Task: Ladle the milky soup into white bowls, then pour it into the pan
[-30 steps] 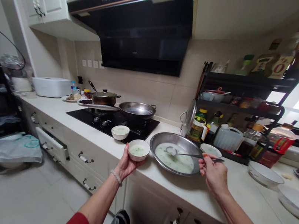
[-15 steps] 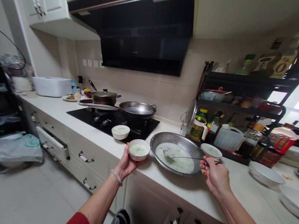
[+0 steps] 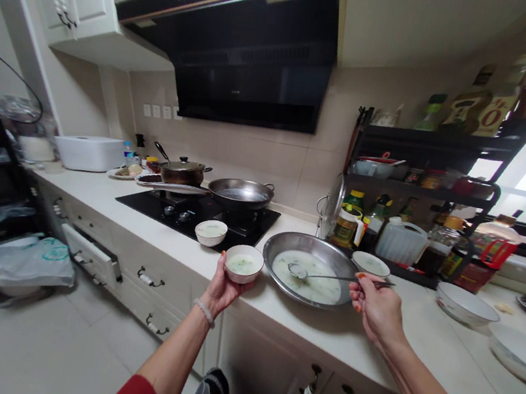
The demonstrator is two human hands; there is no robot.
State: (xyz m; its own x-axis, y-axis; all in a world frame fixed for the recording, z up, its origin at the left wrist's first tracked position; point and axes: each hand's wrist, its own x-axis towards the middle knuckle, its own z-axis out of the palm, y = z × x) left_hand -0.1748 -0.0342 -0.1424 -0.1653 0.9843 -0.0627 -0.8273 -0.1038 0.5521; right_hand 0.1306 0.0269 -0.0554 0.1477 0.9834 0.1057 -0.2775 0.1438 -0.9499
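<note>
My left hand [image 3: 225, 293] grips a small white bowl [image 3: 242, 275] from below and the side; pale, green-flecked soup fills much of it. In my right hand [image 3: 378, 305] is the handle of a metal ladle [image 3: 330, 277], pinched between fingers and thumb. The ladle's head rests in the whitish soup inside a wide steel basin [image 3: 275, 276] on the counter, just right of the held bowl. Another bowl of soup [image 3: 210, 234] stands at the stove's front edge. Behind my right hand, a further filled bowl [image 3: 371, 264] sits beside the basin.
A steel wok [image 3: 239, 195] and a lidded pot [image 3: 182, 172] stand on the black stove [image 3: 157, 206]. To the right are a white bowl [image 3: 467, 305], larger dishes, and a black rack [image 3: 422, 193] of bottles. Below the counter, a drawer [image 3: 91, 254] is pulled out.
The ladle's head has turned and shifted slightly in the basin, its hollow now showing more plainly. My right hand moved a little; my left hand keeps hold of the bowl.
</note>
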